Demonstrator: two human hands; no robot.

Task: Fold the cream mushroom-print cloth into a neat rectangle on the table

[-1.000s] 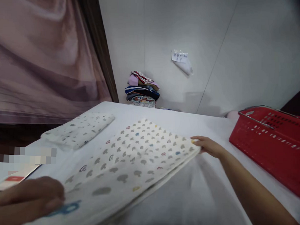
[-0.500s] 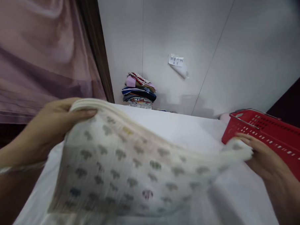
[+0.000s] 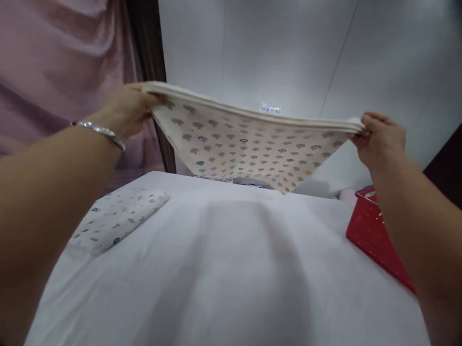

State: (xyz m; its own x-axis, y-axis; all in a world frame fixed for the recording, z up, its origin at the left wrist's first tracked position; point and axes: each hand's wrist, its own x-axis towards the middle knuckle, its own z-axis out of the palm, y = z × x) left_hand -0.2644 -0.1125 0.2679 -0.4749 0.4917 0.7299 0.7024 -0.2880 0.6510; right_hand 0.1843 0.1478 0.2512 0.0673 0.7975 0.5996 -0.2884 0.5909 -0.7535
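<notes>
A cream cloth (image 3: 251, 143) printed with small grey and coloured mushroom-like shapes is stretched in the air between my hands, above the far part of the table. My left hand (image 3: 132, 107) is closed on its left upper corner, thumb on the near side. At the right upper corner my right hand (image 3: 381, 136) pinches the layered edge. The cloth's lower part hangs away from me and narrows to a point just over the table's far edge. A second, similarly printed cloth (image 3: 122, 219) lies folded on the table's left side, partly behind my left forearm.
A white-covered table (image 3: 234, 275) fills the foreground. On its right stands a red basket (image 3: 373, 240), partly hidden by my right forearm. A pink curtain (image 3: 60, 58) hangs at left. Behind is a pale wall (image 3: 275, 47) with a paper label (image 3: 270, 109).
Both hands have risen and moved away from me, pulling the cloth from a blurred, slack drape to a taut, spread sheet. The folded cloth at left and more tabletop now show.
</notes>
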